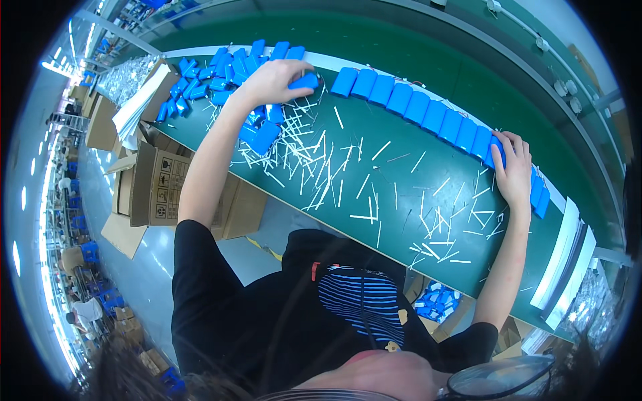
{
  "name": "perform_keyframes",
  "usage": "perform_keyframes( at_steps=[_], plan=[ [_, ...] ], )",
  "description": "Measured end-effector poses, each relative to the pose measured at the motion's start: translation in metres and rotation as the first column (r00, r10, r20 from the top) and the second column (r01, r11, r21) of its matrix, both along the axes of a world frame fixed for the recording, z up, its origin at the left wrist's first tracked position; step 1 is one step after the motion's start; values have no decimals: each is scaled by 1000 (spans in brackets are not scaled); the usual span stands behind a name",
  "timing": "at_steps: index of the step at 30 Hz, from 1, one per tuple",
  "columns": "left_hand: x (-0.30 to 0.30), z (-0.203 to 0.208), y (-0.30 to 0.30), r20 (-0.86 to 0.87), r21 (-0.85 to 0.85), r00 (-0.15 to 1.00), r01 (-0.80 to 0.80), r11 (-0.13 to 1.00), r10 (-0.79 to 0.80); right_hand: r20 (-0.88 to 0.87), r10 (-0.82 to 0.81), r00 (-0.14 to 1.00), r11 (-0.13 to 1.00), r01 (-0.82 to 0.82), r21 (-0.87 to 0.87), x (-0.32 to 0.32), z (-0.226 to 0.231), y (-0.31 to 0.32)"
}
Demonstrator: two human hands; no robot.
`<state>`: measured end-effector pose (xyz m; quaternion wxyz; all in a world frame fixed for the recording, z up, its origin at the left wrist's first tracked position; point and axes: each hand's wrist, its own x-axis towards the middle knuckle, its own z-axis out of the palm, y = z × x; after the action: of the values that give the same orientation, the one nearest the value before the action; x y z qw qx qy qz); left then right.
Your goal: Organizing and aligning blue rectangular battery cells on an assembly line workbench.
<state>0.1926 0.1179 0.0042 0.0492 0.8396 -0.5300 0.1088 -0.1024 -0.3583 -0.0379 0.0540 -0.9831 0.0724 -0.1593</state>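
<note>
My left hand [273,81] is closed on a blue battery pack [305,82], holding it by the far edge of the green bench, beside a loose heap of similar packs [221,75]. Along that edge, a slanting row of blue battery packs [418,107] lies side by side, with thin wires at their far ends. Over the right part of the row, my right hand [513,164] has its thumb and fingers bent around a pack that it partly hides. White strips [324,164] are strewn over the bench between my arms.
Cardboard boxes [160,187] stand at the bench's left end. White sheets [562,260] and clear plastic bags [592,307] lie at the right end. Below the near edge, an open box holds more blue packs [438,302]. A metal rail runs behind the bench.
</note>
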Motion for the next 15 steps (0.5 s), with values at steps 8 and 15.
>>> perform_keyframes(
  at_steps=[8, 15],
  plan=[
    [0, -15, -60, -256, -72, 892, -402, 913, 373, -33, -24, 999, 999, 25, 41, 4, 3, 2],
    [53, -14, -22, 53, -65, 968, -240, 969, 244, -3, -19, 1000, 1000, 19, 13, 0, 1, 1]
  ],
)
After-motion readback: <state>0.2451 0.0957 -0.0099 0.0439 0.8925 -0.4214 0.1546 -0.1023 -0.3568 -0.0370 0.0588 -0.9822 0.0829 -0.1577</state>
